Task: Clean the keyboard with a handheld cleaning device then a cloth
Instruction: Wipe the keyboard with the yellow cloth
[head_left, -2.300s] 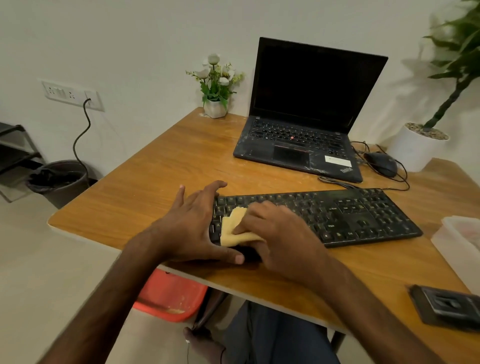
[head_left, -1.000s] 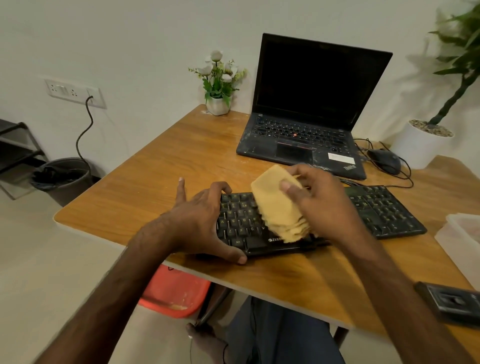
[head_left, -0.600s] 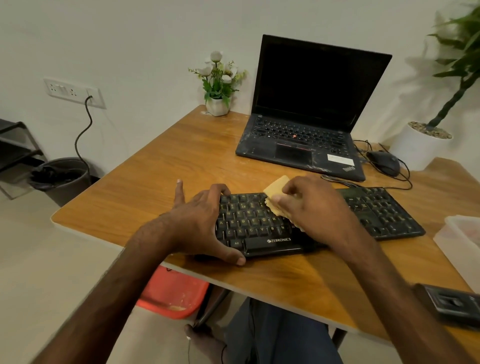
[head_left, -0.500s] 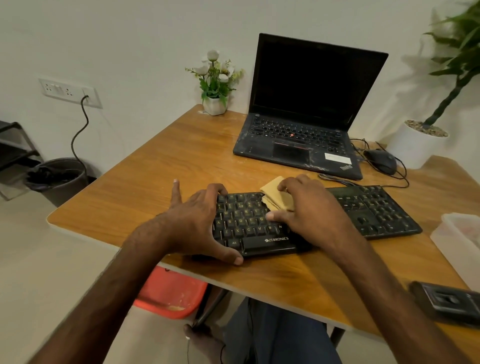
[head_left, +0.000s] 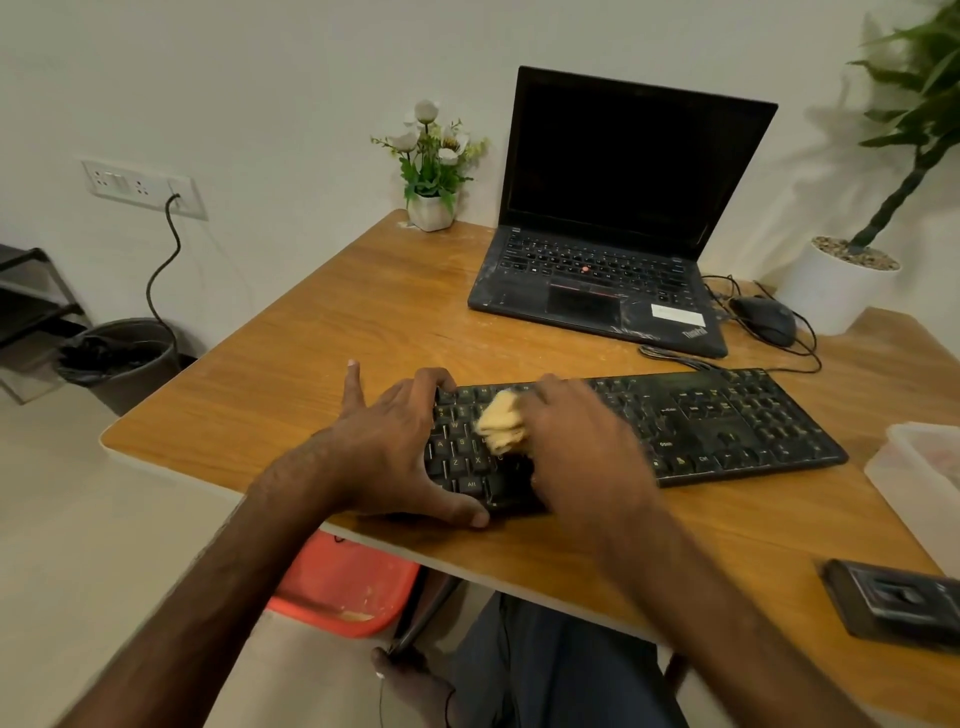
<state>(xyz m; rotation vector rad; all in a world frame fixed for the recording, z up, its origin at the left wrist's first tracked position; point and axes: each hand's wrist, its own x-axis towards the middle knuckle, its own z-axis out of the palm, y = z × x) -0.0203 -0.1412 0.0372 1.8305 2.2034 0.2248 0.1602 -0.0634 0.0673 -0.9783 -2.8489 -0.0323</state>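
Far left, on the wall: socket panel (head_left: 140, 184) with a dark cable plugged in, trailing down toward a lined bin (head_left: 122, 358) on the floor. Under the near edge of the wooden table (head_left: 311, 364): red plastic object (head_left: 345, 587), partly hidden.

Left of centre: left hand (head_left: 395, 447) gripping the left end of the black keyboard (head_left: 727, 421), thumb along the near edge, curled fingers over the far edge, index finger stretched out on the table. At the back corner: small white pot of artificial flowers (head_left: 431, 171).

Centre: yellow cloth (head_left: 501, 421), bunched, lying on the left-hand keys between the two hands. Right hand (head_left: 582, 441), motion-blurred, clamped on the cloth and pressing it down onto the keys. Hands close together, not touching.

Behind the keyboard: open laptop (head_left: 613, 234), screen dark. Right of it: wired black mouse (head_left: 766, 319) amid loose cable, then a white planter (head_left: 836, 291) with a green plant.

Right edge of the table: translucent plastic container (head_left: 924, 478), cut off by the frame. Near right corner: flat black device (head_left: 904, 608), well apart from both hands.
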